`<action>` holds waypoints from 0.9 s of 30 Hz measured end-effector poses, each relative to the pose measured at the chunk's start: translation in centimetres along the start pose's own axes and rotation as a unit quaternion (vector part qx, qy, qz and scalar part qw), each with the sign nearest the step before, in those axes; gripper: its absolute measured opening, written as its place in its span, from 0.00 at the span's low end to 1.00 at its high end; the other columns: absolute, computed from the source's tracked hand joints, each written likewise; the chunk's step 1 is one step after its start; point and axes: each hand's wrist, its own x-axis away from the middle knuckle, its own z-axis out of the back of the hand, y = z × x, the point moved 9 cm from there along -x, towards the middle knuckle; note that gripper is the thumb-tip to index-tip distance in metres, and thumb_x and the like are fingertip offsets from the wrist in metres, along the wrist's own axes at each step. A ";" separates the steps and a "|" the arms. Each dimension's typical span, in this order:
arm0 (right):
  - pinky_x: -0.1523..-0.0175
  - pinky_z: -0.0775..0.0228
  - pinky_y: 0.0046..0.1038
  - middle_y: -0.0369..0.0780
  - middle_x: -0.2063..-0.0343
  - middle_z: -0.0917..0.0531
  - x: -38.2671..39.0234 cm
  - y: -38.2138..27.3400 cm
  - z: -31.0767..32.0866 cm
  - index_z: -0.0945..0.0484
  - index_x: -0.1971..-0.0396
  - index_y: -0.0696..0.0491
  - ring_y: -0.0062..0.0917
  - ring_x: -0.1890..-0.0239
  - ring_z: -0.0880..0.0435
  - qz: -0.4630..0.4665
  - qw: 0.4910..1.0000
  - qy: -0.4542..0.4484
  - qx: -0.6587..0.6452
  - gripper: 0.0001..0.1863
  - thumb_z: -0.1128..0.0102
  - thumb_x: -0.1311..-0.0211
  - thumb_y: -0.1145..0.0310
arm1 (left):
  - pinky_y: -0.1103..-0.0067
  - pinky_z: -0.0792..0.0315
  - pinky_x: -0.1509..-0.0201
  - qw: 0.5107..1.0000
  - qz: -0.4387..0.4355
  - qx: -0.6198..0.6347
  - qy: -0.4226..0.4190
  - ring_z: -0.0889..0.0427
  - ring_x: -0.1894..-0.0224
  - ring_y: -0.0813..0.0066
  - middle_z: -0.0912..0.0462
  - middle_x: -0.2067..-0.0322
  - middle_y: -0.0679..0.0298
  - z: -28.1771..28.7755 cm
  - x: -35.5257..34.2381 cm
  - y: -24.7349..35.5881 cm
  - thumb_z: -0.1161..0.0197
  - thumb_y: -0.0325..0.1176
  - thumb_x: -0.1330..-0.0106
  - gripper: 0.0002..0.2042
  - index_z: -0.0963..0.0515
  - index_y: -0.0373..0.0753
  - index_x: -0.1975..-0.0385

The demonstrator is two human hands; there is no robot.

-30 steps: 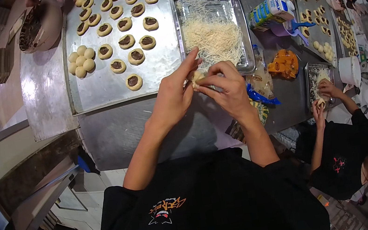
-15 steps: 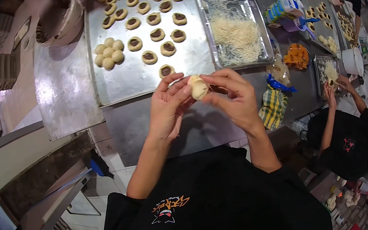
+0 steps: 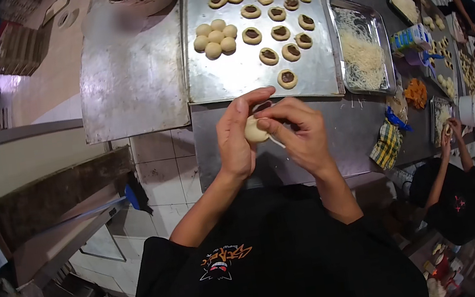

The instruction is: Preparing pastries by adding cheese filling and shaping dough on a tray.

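Observation:
A pale dough ball (image 3: 255, 130) is held in front of my chest, above the table's near edge. My left hand (image 3: 236, 136) cups it from the left, its fingers stretched along the far side. With bent fingers and thumb, my right hand (image 3: 302, 130) pinches the dough from the right. Part of the ball is hidden by the fingers. Just beyond my hands, a metal sheet tray (image 3: 222, 84) bears several dough rounds with dark brown filling, the nearest round (image 3: 287, 79) close to the tray's edge. A cluster of plain dough balls (image 3: 215, 38) rests on the tray's left side.
Right of the tray stands a metal pan (image 3: 389, 66) of pale shreds. Beyond it are a carton (image 3: 410, 39), an orange bag (image 3: 415, 93) and a yellow-green checked cloth (image 3: 387, 144). A bowl (image 3: 153, 2) stands far left. A co-worker (image 3: 453, 194) works at right.
The view has swung left, so tray and table sit farther right in the picture. My hands have closed in around the dough ball, which is turned and more covered by my fingers.

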 end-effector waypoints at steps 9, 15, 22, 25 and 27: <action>0.63 0.29 0.21 0.39 0.66 0.18 0.0 -0.2 -5.1 0.14 0.59 0.57 0.22 0.65 0.19 0.014 0.997 -0.062 0.050 0.13 0.29 0.46 0.78 | 0.69 0.24 0.42 0.965 0.153 0.208 0.046 0.19 0.46 0.59 0.19 0.50 0.49 4.9 0.7 -1.3 0.53 0.44 0.22 0.19 0.27 0.31 0.53; 0.64 0.29 0.23 0.39 0.66 0.17 0.1 -1.6 -6.7 0.14 0.62 0.57 0.24 0.65 0.19 0.082 0.988 -0.076 0.103 0.11 0.27 0.48 0.77 | 0.67 0.25 0.40 0.911 0.292 0.280 0.082 0.19 0.46 0.58 0.18 0.52 0.51 6.4 1.4 -3.2 0.49 0.42 0.23 0.16 0.26 0.33 0.54; 0.59 0.26 0.24 0.39 0.64 0.17 0.0 -1.7 -6.4 0.14 0.63 0.58 0.26 0.63 0.18 0.032 0.997 -0.052 0.050 0.10 0.28 0.47 0.77 | 0.69 0.25 0.39 0.957 0.240 0.162 0.010 0.19 0.45 0.59 0.19 0.50 0.48 4.7 0.7 -0.7 0.54 0.45 0.22 0.21 0.27 0.30 0.50; 0.59 0.26 0.24 0.40 0.65 0.16 0.6 -0.5 -5.4 0.14 0.63 0.58 0.25 0.63 0.17 0.010 0.998 -0.054 0.034 0.10 0.29 0.46 0.78 | 0.69 0.26 0.38 0.975 0.172 0.136 -0.019 0.19 0.45 0.60 0.19 0.50 0.48 4.0 0.8 -0.2 0.56 0.47 0.21 0.23 0.27 0.29 0.50; 0.59 0.26 0.24 0.40 0.65 0.16 0.8 -0.1 -5.2 0.15 0.63 0.58 0.25 0.64 0.17 -0.001 0.998 -0.054 0.026 0.09 0.30 0.45 0.78 | 0.69 0.26 0.38 0.993 0.077 0.053 -0.066 0.19 0.45 0.61 0.19 0.50 0.47 3.6 1.0 0.6 0.58 0.47 0.21 0.24 0.27 0.28 0.50</action>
